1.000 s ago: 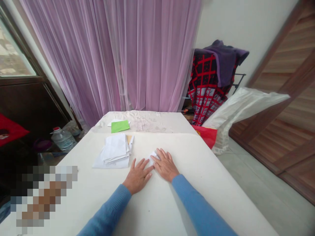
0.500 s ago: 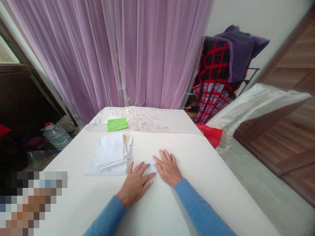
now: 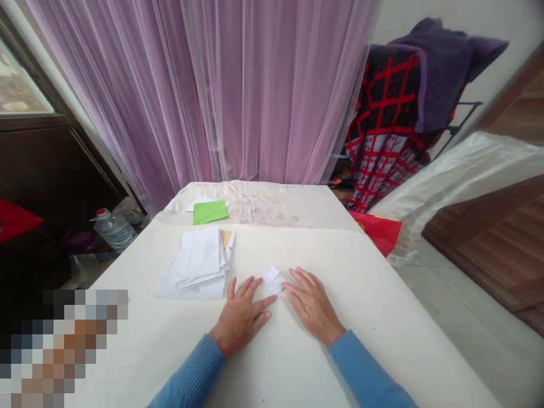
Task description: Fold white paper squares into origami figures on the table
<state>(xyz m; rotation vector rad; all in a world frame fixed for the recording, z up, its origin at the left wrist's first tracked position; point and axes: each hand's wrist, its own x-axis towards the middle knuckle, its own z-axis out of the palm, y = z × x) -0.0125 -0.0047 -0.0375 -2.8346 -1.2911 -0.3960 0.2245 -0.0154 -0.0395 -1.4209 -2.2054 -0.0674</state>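
Observation:
A small folded piece of white paper (image 3: 273,279) lies on the white table (image 3: 357,340) between my two hands. My left hand (image 3: 243,313) rests at its left lower side, fingers spread, with fingertips at the paper's edge. My right hand (image 3: 312,300) is on the other side, its fingers stretched out and the fingertips by the right corner of the paper. Neither hand grasps anything. Beyond my left hand is a stack of white paper sheets (image 3: 199,255), with a tan piece showing at its right edge.
Farther back on the table lies a green paper (image 3: 210,212) over a white one. Purple curtains (image 3: 272,90) hang behind the table. A red bag (image 3: 378,231) and translucent plastic (image 3: 459,175) are at the right edge; a water bottle (image 3: 114,228) stands at left.
My right hand has drawn back to the right, uncovering more of the folded paper. My left hand stays beside it. The whole view has shifted slightly.

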